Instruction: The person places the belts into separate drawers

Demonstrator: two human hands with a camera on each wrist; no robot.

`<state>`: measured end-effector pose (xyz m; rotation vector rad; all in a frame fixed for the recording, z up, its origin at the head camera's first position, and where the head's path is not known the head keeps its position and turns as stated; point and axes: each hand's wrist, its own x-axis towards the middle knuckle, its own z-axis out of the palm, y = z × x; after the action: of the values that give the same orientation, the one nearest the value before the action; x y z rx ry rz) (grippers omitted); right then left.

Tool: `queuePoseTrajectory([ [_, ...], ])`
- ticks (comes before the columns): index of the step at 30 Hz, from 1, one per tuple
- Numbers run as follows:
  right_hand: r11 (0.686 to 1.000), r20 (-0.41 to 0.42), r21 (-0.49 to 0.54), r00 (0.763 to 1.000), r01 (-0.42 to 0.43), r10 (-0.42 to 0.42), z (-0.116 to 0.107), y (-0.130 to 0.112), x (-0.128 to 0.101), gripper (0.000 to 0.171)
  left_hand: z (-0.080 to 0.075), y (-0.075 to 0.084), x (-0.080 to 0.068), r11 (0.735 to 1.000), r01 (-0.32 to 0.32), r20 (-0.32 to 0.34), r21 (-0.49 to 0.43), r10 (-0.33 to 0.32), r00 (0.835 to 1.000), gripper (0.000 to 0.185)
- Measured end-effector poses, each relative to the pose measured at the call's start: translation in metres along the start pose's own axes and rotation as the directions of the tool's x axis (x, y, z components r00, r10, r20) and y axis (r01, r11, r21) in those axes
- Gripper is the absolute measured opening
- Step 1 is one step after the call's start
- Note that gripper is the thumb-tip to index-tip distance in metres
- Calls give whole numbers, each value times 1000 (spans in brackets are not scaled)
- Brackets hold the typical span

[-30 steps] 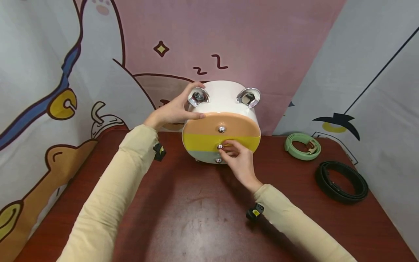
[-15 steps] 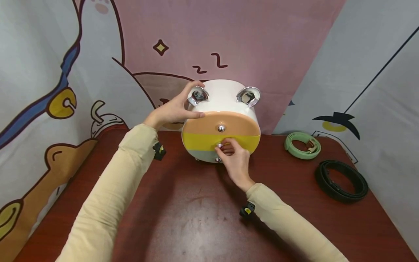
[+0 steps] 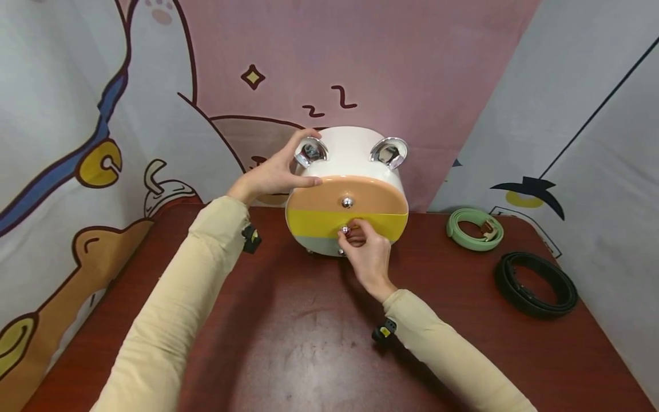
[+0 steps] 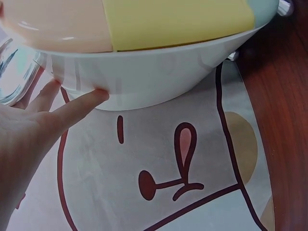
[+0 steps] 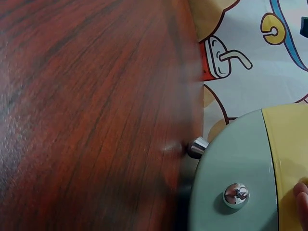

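- I'm seeing a white cabinet (image 3: 350, 153) standing near the far edge of the surface (image 3: 304, 349), long axis running left to right.
- The right hand (image 3: 368, 254), nearer its yellow drawer (image 3: 314, 223), is pinching the silver knob (image 3: 345, 229); the left hand (image 3: 275, 173) is resting straightened fingers against the cabinet's left side.
- Green belt (image 3: 469, 244) and black belt (image 3: 538, 308) are lying toward the right edge, blocking neither.

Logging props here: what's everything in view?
Box: one, white with orange, yellow and green front, on the table
Knobs: three, silver, one per front band
Ears: two, silver, atop the box
Foot: at least one, silver, under the box
Belts: two, green and black, coiled at right
Table: one, reddish brown, beneath the box
Backdrop: one, pink and white, behind the table
Wrist cameras: two, black-yellow, at the cuffs
Sleeves: two, cream, both arms
Left hand: one, on the box's left side
Right hand: one, pinching the middle knob
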<state>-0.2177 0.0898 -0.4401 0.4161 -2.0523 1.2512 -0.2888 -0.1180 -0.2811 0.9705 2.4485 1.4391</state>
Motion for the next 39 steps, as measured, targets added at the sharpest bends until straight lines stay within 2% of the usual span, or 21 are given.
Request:
queuePoseTrajectory([
  [3,1000,-5,-12,1000,24,-24,-1,-1,-1,17,-1,0,1,999,5,-4,34,-4,1000,81],
  [9,998,-3,-28,999,53,-53,-1,-3,-5,19,-5,-17,8,996,-4,-23,92,6,1000,83],
  [23,997,2,-14,997,79,-79,-3,-3,-10,21,-4,-22,9,995,-11,-23,98,14,1000,83],
  [25,997,3,-9,997,81,-81,-4,-3,-11,21,-4,-20,9,996,-6,-23,94,8,1000,84],
  [32,997,14,-1,997,82,-82,-7,-7,-14,21,-1,14,-6,996,20,-6,90,-19,1000,80],
  [39,995,27,-15,995,96,-95,-11,-9,-18,23,0,16,-7,996,19,-6,87,-18,1000,80],
])
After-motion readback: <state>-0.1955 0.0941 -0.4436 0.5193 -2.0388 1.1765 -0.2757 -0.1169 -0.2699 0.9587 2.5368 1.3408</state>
